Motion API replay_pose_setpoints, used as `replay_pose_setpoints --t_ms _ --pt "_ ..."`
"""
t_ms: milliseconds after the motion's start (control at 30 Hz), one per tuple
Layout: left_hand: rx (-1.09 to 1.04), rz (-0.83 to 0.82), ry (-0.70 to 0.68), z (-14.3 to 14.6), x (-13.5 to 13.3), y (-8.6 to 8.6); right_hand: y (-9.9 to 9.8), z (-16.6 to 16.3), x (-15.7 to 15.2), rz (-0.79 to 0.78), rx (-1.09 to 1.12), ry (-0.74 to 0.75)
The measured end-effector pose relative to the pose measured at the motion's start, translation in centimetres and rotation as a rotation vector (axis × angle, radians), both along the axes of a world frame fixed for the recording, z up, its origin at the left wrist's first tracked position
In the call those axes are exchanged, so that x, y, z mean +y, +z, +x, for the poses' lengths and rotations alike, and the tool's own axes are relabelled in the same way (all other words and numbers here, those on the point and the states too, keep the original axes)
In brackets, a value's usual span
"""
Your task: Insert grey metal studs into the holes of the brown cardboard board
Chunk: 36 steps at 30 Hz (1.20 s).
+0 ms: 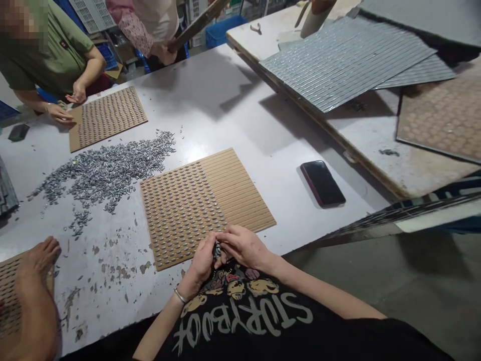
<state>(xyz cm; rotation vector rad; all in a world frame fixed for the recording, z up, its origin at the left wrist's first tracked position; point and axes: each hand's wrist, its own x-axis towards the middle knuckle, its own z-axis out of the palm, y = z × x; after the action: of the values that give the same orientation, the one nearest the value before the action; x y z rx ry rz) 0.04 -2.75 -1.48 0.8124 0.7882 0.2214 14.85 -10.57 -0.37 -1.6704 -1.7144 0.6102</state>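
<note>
My left hand (203, 259) is curled around a small heap of silver, seed-shaped pieces (217, 250), close to my shirt. Beside it, my right hand (246, 245) has its fingers drawn together over the heap; what its fingertips pinch is hidden. Both hands are at the near edge of a brown grooved board (240, 185). Rows of the same silver pieces cover the board's left part, while its right part shows bare grooves. A large loose pile of silver pieces (112, 168) lies on the table beyond the board's left side.
A phone (323, 183) lies right of the board. A person at the far left touches another studded board (108, 116); a co-worker's arm (37, 296) reaches over a board at lower left. Grey ribbed sheets (349, 55) stick out over the neighbouring table's edge (338, 138).
</note>
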Motion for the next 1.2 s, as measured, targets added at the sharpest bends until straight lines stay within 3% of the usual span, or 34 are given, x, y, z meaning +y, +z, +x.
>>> replay_pose_setpoints --t_ms 233,533,667,867,933,1067,1200 --pt "0.070 0.104 -0.141 0.5 -0.4 0.3 -1.1 -0.4 -0.2 -0.032 0.107 -0.059" --pt "0.085 -0.047 -0.235 -0.5 0.1 -0.1 -0.8 1.0 -2.2 -0.069 0.168 -0.063" --pt "0.071 -0.033 -0.293 -0.6 0.0 0.3 -0.7 1.0 -2.8 -0.130 0.260 -0.059" --pt "0.141 0.149 -0.300 -0.6 -0.5 0.0 -1.2 0.5 -2.9 -0.354 0.466 -0.241" --pt "0.171 0.154 -0.280 -0.6 -0.5 -0.3 -1.6 0.5 -2.6 -0.390 0.447 -0.286" --pt "0.195 0.049 -0.108 -1.0 0.1 -0.4 -2.9 0.6 -1.7 -0.327 0.180 -0.369" --pt "0.194 -0.033 -0.011 -1.4 0.7 -0.4 -4.4 0.0 -1.3 -0.346 0.017 -0.367"
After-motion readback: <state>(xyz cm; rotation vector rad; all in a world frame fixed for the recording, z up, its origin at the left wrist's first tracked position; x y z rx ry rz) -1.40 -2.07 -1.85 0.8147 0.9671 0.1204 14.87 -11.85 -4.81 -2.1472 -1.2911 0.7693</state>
